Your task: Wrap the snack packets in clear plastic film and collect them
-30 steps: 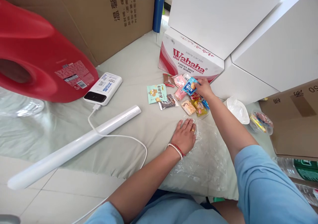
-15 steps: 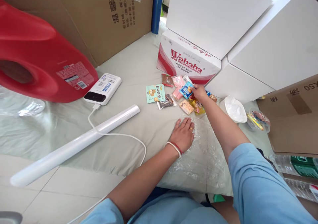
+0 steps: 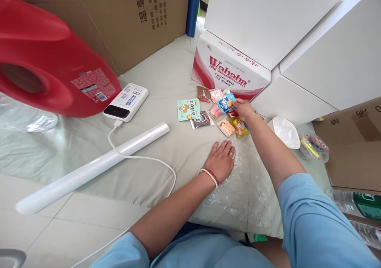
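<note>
My right hand (image 3: 243,109) pinches the edge of a blue snack packet (image 3: 225,102) above the pile of snacks. Around it lie a mint-green snack pouch (image 3: 188,110), a brown packet (image 3: 203,94), pink packets (image 3: 215,111), a dark packet with a silver edge (image 3: 203,120), a wrapped biscuit-like snack (image 3: 226,127) and a yellow packet (image 3: 239,127). Flat on the cloth, fingers stretched, my left hand (image 3: 222,159) presses the edge of a clear plastic sheet or bag (image 3: 242,188). Part of the pile is hidden behind my right hand.
A Wahaha carton (image 3: 230,67) stands behind the snacks. Leftward are a white power bank (image 3: 127,101) with its cable, a long white tube (image 3: 95,167) and a red jug (image 3: 59,62). To the right sit a white bowl (image 3: 284,132) and a clear tub (image 3: 314,146).
The camera view has shifted slightly. My right hand still holds the blue packet, which is now tilted a little differently. My left hand stays flat on the plastic.
</note>
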Available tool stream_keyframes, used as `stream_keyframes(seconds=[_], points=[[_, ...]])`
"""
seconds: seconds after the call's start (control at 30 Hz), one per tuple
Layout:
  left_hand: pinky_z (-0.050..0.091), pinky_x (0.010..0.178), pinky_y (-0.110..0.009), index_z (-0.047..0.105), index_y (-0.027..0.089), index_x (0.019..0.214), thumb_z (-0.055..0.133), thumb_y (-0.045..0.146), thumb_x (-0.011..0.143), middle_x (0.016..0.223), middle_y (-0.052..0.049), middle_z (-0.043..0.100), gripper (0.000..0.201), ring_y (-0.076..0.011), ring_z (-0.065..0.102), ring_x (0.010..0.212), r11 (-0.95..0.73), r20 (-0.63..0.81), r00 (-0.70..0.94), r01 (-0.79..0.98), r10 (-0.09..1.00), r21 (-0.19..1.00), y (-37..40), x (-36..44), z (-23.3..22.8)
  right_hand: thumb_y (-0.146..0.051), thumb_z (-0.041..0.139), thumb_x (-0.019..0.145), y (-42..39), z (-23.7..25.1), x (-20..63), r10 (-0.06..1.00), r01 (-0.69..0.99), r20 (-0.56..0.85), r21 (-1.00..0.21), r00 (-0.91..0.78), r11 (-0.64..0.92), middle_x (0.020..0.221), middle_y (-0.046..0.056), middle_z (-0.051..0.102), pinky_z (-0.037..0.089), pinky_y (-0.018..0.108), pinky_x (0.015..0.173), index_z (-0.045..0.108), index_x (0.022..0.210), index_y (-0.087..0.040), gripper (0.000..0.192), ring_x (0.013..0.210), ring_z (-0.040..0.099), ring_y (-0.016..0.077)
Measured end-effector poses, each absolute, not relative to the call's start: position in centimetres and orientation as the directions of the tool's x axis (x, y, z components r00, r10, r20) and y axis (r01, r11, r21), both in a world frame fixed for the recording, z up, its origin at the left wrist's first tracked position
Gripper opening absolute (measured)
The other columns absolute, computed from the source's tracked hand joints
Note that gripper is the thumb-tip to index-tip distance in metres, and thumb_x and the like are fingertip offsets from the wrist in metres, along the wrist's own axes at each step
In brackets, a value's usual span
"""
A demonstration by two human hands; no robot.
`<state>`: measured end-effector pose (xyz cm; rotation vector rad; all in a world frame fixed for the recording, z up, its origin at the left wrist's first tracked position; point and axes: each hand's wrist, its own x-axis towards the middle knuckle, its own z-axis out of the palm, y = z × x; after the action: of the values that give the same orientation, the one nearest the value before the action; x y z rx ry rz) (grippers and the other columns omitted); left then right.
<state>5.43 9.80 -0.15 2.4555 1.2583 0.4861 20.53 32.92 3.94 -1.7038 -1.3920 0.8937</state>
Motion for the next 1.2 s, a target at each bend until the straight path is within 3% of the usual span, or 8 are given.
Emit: stream_keyframes(seconds=[0.17,0.3,0.43,0.57,0.7,1.0,1.13,1.2], points=[[0.024,0.128,-0.053,0.049,0.015,0.151,0.041,0.037,0.103,0.165,-0.014,0.042,0.053,-0.0262,0.034,0.155,-0.549,0.134,0.556,0.699,0.82,0.458,9.8,5.3,-0.2,-0.042,0.061,0.086,32.7,3.5,19.8,0.957,0.416,0.046,-0.906,0.286,-0.081,0.074,-0.001,0.063,0.05,0.027,0.065,0.061,0.081,-0.021,0.022,0.07,0.058,0.0153],[0.024,0.129,-0.053,0.05,0.015,0.151,0.043,0.037,0.103,0.165,-0.014,0.042,0.053,-0.0259,0.035,0.155,-0.549,0.138,0.557,0.69,0.819,0.472,9.9,5.2,-0.1,-0.042,0.074,0.079,26.8,7.0,22.6,0.949,0.213,0.119,-0.975,0.291,0.057,0.08,-0.002,0.066,0.046,0.023,0.061,0.067,0.085,-0.02,0.023,0.068,0.056,0.0122],[0.024,0.128,-0.053,0.052,0.017,0.149,0.046,0.035,0.101,0.165,-0.013,0.043,0.052,-0.0263,0.035,0.155,-0.542,0.14,0.553,0.681,0.821,0.493,10.0,5.2,0.1,-0.043,0.087,0.072,16.2,10.6,26.1,0.983,0.022,-0.159,-0.987,0.092,-0.161,0.081,0.0,0.068,0.047,0.024,0.06,0.072,0.087,-0.021,0.031,0.067,0.059,0.0131],[0.024,0.128,-0.053,0.053,0.018,0.148,0.045,0.034,0.102,0.164,-0.013,0.045,0.05,-0.0268,0.037,0.154,-0.542,0.147,0.548,0.683,0.823,0.489,10.1,5.3,0.1,-0.046,0.093,0.066,6.9,10.9,27.8,0.864,0.046,-0.504,-0.863,-0.001,-0.503,0.08,0.004,0.071,0.05,0.029,0.064,0.076,0.088,-0.019,0.038,0.067,0.061,0.0158],[0.026,0.127,-0.054,0.056,0.018,0.145,0.039,0.031,0.104,0.162,-0.013,0.047,0.047,-0.0273,0.039,0.153,-0.55,0.153,0.549,0.693,0.822,0.466,10.2,5.2,-0.1,-0.053,0.09,0.069,2.8,9.1,28.1,0.789,0.116,-0.61,-0.791,-0.077,-0.6,0.073,0.001,0.066,0.044,0.026,0.062,0.072,0.08,-0.016,0.042,0.064,0.056,0.0132],[0.031,0.125,-0.054,0.057,0.015,0.144,0.036,0.027,0.104,0.16,-0.014,0.05,0.047,-0.027,0.044,0.15,-0.5,0.154,0.502,0.685,0.851,0.53,11.2,5.1,-0.5,-0.059,0.085,0.068,5.3,7.4,26.7,0.862,0.211,-0.498,-0.855,-0.088,-0.473,0.063,-0.005,0.053,0.024,0.023,0.051,0.067,0.078,-0.016,0.047,0.054,0.034,0.007],[0.04,0.122,-0.047,0.063,0.01,0.136,0.039,0.026,0.102,0.153,-0.016,0.057,0.045,-0.0261,0.051,0.143,-0.453,0.216,0.418,0.629,0.882,0.632,11.8,4.8,-0.9,-0.058,0.081,0.075,4.1,7.2,27.5,0.927,0.18,-0.374,-0.911,0.013,-0.37,0.073,-0.004,0.06,0.028,0.023,0.05,0.074,0.104,-0.018,0.049,0.055,0.039,0.0072],[0.041,0.122,-0.047,0.068,0.01,0.13,0.042,0.026,0.101,0.15,-0.016,0.059,0.042,-0.0273,0.052,0.142,-0.457,0.26,0.387,0.608,0.885,0.649,11.8,4.6,-1.0,-0.056,0.081,0.078,2.8,7.1,28.6,0.946,0.132,-0.299,-0.94,0.126,-0.315,0.07,-0.003,0.06,0.035,0.023,0.05,0.075,0.101,-0.02,0.044,0.056,0.045,0.0087]])
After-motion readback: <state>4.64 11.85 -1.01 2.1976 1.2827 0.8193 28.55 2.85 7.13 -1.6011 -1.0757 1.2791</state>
